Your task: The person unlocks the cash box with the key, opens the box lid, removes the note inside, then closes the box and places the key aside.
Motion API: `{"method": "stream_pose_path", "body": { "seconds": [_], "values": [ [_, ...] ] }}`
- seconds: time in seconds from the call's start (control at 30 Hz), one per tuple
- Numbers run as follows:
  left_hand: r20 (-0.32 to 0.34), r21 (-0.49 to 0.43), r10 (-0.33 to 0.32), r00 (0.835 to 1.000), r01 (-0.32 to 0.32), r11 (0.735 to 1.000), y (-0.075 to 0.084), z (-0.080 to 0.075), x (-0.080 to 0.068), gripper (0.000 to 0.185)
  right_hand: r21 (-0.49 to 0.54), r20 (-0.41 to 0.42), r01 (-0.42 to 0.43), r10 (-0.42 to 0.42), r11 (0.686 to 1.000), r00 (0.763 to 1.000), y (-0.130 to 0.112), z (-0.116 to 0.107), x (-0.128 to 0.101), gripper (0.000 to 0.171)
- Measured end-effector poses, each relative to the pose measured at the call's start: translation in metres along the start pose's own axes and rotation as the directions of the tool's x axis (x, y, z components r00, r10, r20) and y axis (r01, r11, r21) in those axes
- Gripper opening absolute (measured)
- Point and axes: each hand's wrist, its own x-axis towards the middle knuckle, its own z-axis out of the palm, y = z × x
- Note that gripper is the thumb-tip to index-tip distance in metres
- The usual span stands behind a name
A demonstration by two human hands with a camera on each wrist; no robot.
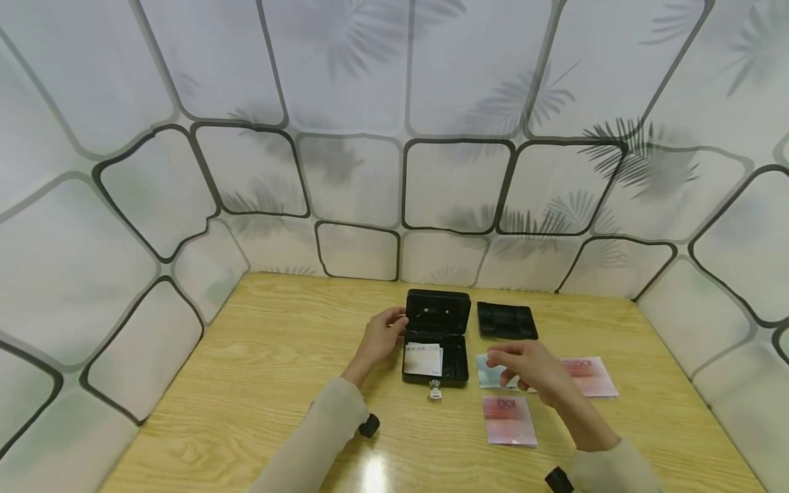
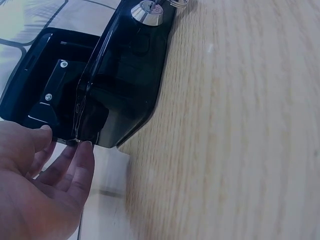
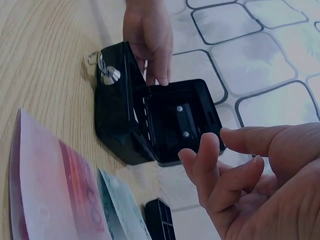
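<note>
A black cash box [image 1: 456, 359] stands with its lid [image 1: 437, 310] raised. Pale banknotes [image 1: 423, 359] lie in its left part, and keys [image 1: 435, 392] hang from the front lock [image 2: 148, 11]. My left hand [image 1: 381, 337] holds the box's left side near the hinge, thumb at the lid's edge and fingertips [image 2: 86, 148] at the back corner. Over greenish banknotes [image 1: 488, 373] to the right of the box hovers my right hand [image 1: 533, 370]. Its fingers are loosely bent with nothing between them in the right wrist view, thumb and index tips close together.
A black compartment tray [image 1: 507, 320] lies behind the right hand, beside the raised lid. Red 100 notes [image 1: 509, 420] are at the front and more red notes [image 1: 590, 376] at the right. A patterned curtain [image 1: 364, 253] borders the wooden table [image 1: 277, 356].
</note>
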Motion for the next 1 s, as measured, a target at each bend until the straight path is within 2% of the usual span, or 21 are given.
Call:
{"method": "stream_pose_path", "body": {
  "seconds": [0.4,0.77,1.0],
  "values": [
    [-0.004,-0.001,0.000,1.000,0.000,1.000,-0.001,0.000,0.000,0.031,0.004,0.029,0.032,-0.032,0.999,0.999,-0.010,0.027,0.019,0.040],
    [-0.004,0.007,0.002,1.000,-0.002,1.000,-0.002,-0.001,0.000,0.032,0.006,0.063,0.003,-0.003,1.000,0.998,-0.011,0.047,0.035,0.036],
    [0.001,0.011,0.005,1.000,-0.005,1.000,-0.001,0.000,0.000,0.032,-0.031,0.044,-0.010,0.012,0.999,0.999,-0.008,0.056,0.042,0.030]
  ]
}}
